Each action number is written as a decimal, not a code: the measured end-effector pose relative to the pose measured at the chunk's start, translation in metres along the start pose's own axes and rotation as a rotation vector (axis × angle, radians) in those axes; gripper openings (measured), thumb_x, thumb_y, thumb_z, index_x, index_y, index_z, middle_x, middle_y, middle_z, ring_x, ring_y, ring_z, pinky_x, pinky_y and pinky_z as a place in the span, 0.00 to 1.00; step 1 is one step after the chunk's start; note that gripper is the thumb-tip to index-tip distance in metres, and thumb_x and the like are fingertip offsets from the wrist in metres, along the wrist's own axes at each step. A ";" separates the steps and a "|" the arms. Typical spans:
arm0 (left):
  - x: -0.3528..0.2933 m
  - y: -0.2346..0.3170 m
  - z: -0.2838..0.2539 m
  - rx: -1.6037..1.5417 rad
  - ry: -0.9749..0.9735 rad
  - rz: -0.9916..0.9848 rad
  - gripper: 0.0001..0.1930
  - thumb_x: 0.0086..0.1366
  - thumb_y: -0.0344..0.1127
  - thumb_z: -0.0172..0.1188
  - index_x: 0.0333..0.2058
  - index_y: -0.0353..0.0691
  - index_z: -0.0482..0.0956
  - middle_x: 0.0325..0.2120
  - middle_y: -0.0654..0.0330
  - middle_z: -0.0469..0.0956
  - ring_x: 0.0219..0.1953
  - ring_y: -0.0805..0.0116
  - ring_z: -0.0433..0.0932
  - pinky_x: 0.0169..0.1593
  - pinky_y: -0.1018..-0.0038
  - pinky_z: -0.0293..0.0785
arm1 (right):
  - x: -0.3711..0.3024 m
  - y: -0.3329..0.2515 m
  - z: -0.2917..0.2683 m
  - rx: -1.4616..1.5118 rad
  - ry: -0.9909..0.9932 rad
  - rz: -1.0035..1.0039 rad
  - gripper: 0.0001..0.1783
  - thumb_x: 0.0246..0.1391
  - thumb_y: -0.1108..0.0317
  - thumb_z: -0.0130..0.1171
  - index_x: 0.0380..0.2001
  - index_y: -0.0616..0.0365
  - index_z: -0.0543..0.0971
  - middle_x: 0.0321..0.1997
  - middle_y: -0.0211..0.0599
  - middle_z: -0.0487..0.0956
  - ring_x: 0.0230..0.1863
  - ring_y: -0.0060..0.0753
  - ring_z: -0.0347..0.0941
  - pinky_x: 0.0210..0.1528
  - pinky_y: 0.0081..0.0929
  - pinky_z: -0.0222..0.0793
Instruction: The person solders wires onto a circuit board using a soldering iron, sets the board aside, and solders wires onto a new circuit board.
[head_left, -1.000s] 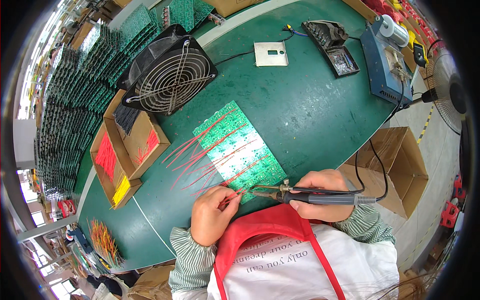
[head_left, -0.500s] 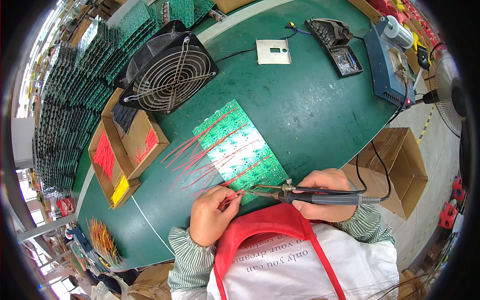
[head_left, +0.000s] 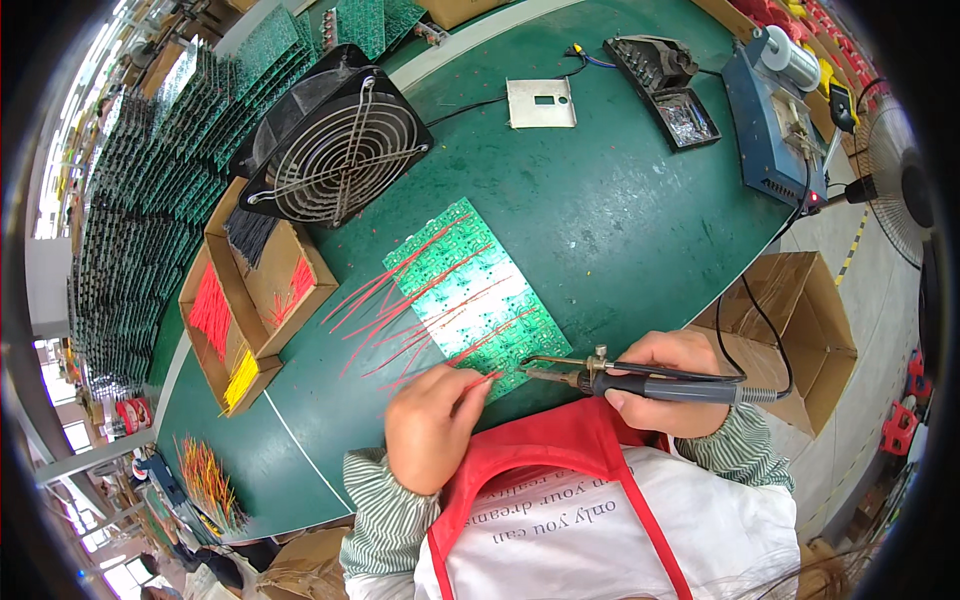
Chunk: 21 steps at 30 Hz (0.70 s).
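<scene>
A green circuit board (head_left: 485, 240) lies slantwise on the green table, with several red wires (head_left: 375, 318) running across it and trailing off its left side. Near the board's lower corner, my left hand (head_left: 425, 425) is closed in a pinch on a red wire (head_left: 488, 377), whose end points at the board. My right hand (head_left: 672, 410) grips a soldering iron (head_left: 660, 388) with a grey handle and a thin metal feed tube along its top. The iron's tip is just over the board's lower part, a short way right of the wire end; whether it touches the board I cannot tell.
A black fan (head_left: 345, 150) stands beyond the board. Left of it are a cardboard tray (head_left: 262, 350) of red, black and yellow wires and stacked circuit boards (head_left: 130, 240). A blue soldering machine (head_left: 765, 130), a black tip stand (head_left: 665, 95) and a cardboard box (head_left: 800, 330) are rightward.
The iron and my right hand have shifted slightly right, its tip drawing away from my left fingers. My left hand has turned a little, its pinch now nearer the board's lower corner.
</scene>
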<state>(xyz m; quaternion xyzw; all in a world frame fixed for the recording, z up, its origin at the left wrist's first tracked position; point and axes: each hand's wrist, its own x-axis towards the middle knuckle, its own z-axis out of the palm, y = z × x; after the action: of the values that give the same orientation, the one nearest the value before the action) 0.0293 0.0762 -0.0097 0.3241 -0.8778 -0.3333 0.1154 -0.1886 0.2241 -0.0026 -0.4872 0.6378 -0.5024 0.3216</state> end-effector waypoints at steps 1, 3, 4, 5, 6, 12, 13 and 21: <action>0.002 0.001 0.003 -0.002 -0.002 0.002 0.04 0.55 0.27 0.65 0.29 0.34 0.79 0.22 0.58 0.75 0.21 0.69 0.73 0.25 0.75 0.69 | 0.000 0.000 -0.001 -0.001 0.003 0.011 0.10 0.40 0.70 0.67 0.24 0.61 0.77 0.17 0.34 0.77 0.17 0.25 0.73 0.21 0.21 0.66; 0.004 0.003 0.007 -0.041 -0.051 -0.062 0.05 0.54 0.27 0.65 0.29 0.33 0.78 0.22 0.58 0.74 0.21 0.69 0.72 0.25 0.75 0.68 | -0.001 0.000 -0.003 -0.002 0.006 0.022 0.10 0.40 0.70 0.67 0.24 0.62 0.77 0.18 0.34 0.77 0.17 0.25 0.73 0.21 0.21 0.66; 0.006 0.002 0.008 -0.041 -0.054 -0.060 0.05 0.54 0.27 0.65 0.29 0.33 0.78 0.22 0.58 0.74 0.21 0.69 0.72 0.25 0.75 0.68 | -0.001 0.001 -0.003 -0.003 0.014 0.017 0.10 0.40 0.70 0.67 0.24 0.62 0.77 0.18 0.34 0.77 0.17 0.25 0.73 0.21 0.21 0.66; 0.007 0.002 0.010 -0.043 -0.052 -0.049 0.05 0.54 0.27 0.65 0.28 0.33 0.78 0.23 0.58 0.74 0.21 0.69 0.72 0.25 0.75 0.68 | -0.001 0.002 -0.002 -0.003 0.022 0.013 0.10 0.39 0.70 0.67 0.24 0.62 0.77 0.18 0.34 0.77 0.17 0.25 0.73 0.21 0.21 0.66; 0.007 0.001 0.010 -0.044 -0.049 -0.039 0.06 0.54 0.28 0.66 0.28 0.34 0.78 0.23 0.58 0.74 0.21 0.69 0.71 0.25 0.76 0.67 | -0.001 0.004 -0.002 -0.002 0.023 0.014 0.10 0.39 0.70 0.67 0.24 0.62 0.77 0.18 0.34 0.77 0.17 0.25 0.73 0.21 0.21 0.66; 0.008 0.001 0.012 -0.075 -0.050 -0.068 0.06 0.54 0.28 0.65 0.28 0.34 0.78 0.23 0.58 0.74 0.20 0.69 0.71 0.24 0.75 0.67 | 0.002 0.007 0.000 0.020 -0.006 0.018 0.10 0.39 0.70 0.67 0.24 0.61 0.77 0.18 0.34 0.76 0.17 0.27 0.73 0.21 0.22 0.66; 0.008 0.001 0.013 -0.074 -0.050 -0.069 0.06 0.54 0.28 0.65 0.28 0.34 0.78 0.23 0.58 0.74 0.20 0.69 0.71 0.24 0.75 0.67 | 0.003 0.007 0.000 0.013 -0.007 0.008 0.10 0.39 0.70 0.67 0.24 0.61 0.77 0.17 0.34 0.76 0.17 0.27 0.73 0.21 0.22 0.66; 0.007 0.002 0.013 -0.051 -0.051 -0.060 0.05 0.54 0.28 0.65 0.28 0.34 0.77 0.22 0.59 0.73 0.19 0.69 0.70 0.24 0.75 0.66 | 0.002 0.006 -0.002 0.004 0.037 -0.018 0.10 0.39 0.70 0.67 0.23 0.61 0.77 0.17 0.33 0.76 0.16 0.26 0.72 0.21 0.22 0.66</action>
<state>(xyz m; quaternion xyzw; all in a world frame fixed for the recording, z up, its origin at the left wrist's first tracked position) 0.0173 0.0792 -0.0185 0.3388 -0.8615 -0.3671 0.0913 -0.1929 0.2233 -0.0080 -0.4829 0.6382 -0.5154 0.3063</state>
